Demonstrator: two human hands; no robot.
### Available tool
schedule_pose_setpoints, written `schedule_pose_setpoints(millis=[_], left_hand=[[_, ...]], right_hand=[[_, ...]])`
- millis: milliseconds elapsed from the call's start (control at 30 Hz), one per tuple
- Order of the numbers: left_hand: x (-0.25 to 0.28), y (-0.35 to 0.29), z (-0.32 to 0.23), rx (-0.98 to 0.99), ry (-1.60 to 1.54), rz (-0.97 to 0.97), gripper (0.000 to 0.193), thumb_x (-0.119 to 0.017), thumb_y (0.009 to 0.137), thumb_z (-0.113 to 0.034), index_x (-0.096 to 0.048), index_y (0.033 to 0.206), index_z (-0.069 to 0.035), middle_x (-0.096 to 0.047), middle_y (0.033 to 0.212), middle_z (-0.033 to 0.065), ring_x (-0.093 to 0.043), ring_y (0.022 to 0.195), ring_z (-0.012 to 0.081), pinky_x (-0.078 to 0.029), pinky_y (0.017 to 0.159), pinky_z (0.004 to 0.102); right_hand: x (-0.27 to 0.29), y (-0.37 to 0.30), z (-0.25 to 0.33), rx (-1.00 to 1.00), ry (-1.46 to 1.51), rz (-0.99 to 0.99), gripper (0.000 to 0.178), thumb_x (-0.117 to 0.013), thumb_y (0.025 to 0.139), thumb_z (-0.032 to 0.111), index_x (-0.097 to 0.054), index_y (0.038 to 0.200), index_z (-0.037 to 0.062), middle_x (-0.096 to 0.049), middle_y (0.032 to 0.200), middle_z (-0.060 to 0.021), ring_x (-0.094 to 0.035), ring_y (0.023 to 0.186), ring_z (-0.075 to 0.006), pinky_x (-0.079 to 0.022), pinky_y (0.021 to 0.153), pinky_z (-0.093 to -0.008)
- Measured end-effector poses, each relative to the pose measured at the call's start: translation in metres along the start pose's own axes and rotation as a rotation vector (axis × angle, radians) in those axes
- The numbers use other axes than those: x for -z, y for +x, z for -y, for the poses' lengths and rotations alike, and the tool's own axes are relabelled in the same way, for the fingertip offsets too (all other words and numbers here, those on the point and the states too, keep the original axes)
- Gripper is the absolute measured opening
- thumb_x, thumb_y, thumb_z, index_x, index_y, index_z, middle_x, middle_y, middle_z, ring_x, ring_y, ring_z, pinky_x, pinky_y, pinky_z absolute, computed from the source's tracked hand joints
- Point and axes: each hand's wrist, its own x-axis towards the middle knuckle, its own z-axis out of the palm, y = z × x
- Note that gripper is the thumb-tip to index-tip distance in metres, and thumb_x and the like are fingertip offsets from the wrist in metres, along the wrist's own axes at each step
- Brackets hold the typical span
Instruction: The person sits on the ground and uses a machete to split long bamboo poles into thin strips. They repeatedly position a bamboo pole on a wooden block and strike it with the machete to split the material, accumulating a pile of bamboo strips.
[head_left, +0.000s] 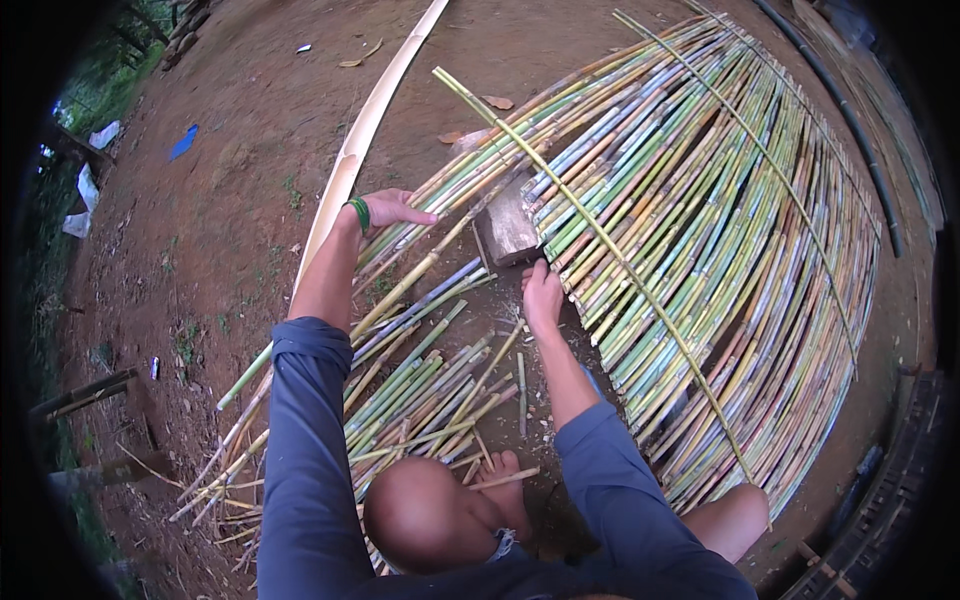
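Note:
Long, thin bamboo canes [690, 210], greenish and tan, lie side by side as a wide mat on my right. A crosswise cane [610, 245] runs over their near ends. My left hand [392, 210], with a green band at the wrist, grips loose bamboo canes [465, 185] left of the mat, its thumb on top and the other fingers partly hidden. Beside the mat's near edge sits a wooden block [508, 225]. My right hand [542, 297] is closed just below that block, close to the cane ends; whatever it holds is hidden.
Cut cane pieces [420, 390] are heaped around my bare foot [505, 485] and knee. A long split bamboo strip [365, 130] lies beyond my left hand. A dark pole [840, 110] lies past the mat, and a blue scrap [184, 142] rests on the dirt.

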Motion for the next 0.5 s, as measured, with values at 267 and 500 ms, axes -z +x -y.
schedule_pose_setpoints(millis=[267, 500], left_hand=[[-0.030, -0.011, 0.004, -0.056, 0.255, -0.561, 0.096, -0.079, 0.072, -0.061, -0.049, 0.140, 0.001, -0.063, 0.128, 0.0214, -0.058, 0.123, 0.0315, -0.041, 0.108, 0.0383], [-0.129, -0.006, 0.020, -0.127, 0.843, -1.079, 0.114, -0.064, 0.073, -0.077, -0.026, 0.157, -0.010, -0.034, 0.157, 0.0182, -0.034, 0.143, 0.0373, -0.026, 0.114, 0.0597]], right_hand=[[-0.019, -0.030, 0.010, 0.191, 0.093, -0.046, 0.073, -0.060, 0.097, 0.032, -0.028, 0.150, -0.0074, -0.063, 0.115, -0.0229, -0.064, 0.102, -0.0296, -0.049, 0.091, -0.0403], [0.120, -0.164, -0.015, 0.469, -0.392, 0.153, 0.033, -0.068, 0.090, 0.020, -0.063, 0.116, 0.0006, -0.060, 0.117, -0.0195, -0.060, 0.108, -0.0378, -0.048, 0.094, -0.0429]])
